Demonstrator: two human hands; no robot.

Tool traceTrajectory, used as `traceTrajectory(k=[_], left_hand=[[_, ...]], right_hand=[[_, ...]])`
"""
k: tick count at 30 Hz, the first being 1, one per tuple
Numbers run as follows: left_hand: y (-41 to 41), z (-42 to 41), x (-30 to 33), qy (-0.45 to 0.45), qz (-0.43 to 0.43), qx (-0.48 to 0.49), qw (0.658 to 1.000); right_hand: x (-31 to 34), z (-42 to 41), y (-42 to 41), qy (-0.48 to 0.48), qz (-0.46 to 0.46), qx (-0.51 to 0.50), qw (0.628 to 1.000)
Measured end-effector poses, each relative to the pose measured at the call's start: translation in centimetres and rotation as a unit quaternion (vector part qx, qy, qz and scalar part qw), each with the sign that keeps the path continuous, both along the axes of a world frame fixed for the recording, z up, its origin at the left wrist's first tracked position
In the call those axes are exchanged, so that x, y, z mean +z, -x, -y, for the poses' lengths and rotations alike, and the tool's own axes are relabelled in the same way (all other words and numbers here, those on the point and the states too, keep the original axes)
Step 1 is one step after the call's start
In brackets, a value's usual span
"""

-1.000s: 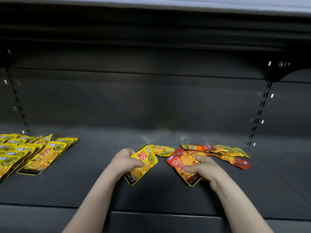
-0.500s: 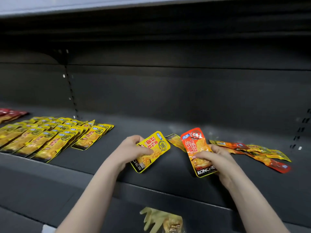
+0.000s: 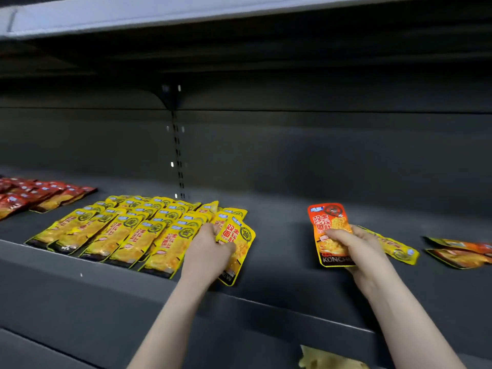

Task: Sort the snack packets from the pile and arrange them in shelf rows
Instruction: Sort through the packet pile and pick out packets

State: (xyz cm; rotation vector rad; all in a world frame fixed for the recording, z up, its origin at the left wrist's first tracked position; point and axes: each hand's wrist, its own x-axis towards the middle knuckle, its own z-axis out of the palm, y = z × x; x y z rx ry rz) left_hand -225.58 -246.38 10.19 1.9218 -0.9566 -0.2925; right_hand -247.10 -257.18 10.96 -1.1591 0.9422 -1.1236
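Note:
My left hand grips a yellow snack packet at the right end of the rows of yellow packets lying on the dark shelf. To the right, my right hand holds an orange-red packet upright above the shelf. A yellow packet lies just behind that hand. What is left of the mixed pile sits at the far right. Rows of red packets lie at the far left.
A shelf upright with slots stands at the back, above the yellow rows. The upper shelf's pale edge runs overhead. Something yellowish shows below the shelf's front lip. Bare shelf lies between my two hands.
My left hand has carried the yellow packet leftward to the end of the yellow rows. My right hand still holds the orange-red packet. The view has swung left, showing the red rows.

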Motion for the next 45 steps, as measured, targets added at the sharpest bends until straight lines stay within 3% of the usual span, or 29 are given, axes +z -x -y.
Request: traceTrajectory(k=[12, 21, 25, 28, 31, 36, 45], left_hand=[[-4.0, 0.6, -2.7, 0.006, 0.073, 0.036, 0.997], [-3.8, 2.2, -3.4, -0.06, 0.358, 0.081, 0.928], [-3.0, 1.4, -2.3, -0.19, 0.353, 0.089, 0.912], [-2.9, 1.4, -2.3, -0.19, 0.396, 0.117, 0.891], [-3.2, 1.3, -2.4, -0.16, 0.365, 0.102, 0.912], [-3.6, 2.1, -3.1, -0.09, 0.394, 0.061, 0.913], [-3.0, 1.7, -1.9, -0.18, 0.364, 0.007, 0.914]], right_hand=[[-1.1, -1.2, -4.7, -0.007, -0.03, -0.077, 0.997], [-1.2, -0.9, -4.9, -0.014, -0.051, -0.06, 0.997], [-0.9, -1.3, -5.2, -0.005, -0.066, -0.047, 0.997], [-0.8, -1.4, -5.4, -0.005, -0.075, -0.038, 0.996], [-0.7, -1.5, -5.4, -0.007, -0.085, -0.032, 0.996], [-0.5, -1.8, -5.4, -0.006, -0.094, -0.027, 0.995], [-0.5, -2.0, -5.3, -0.001, -0.094, -0.021, 0.995]])
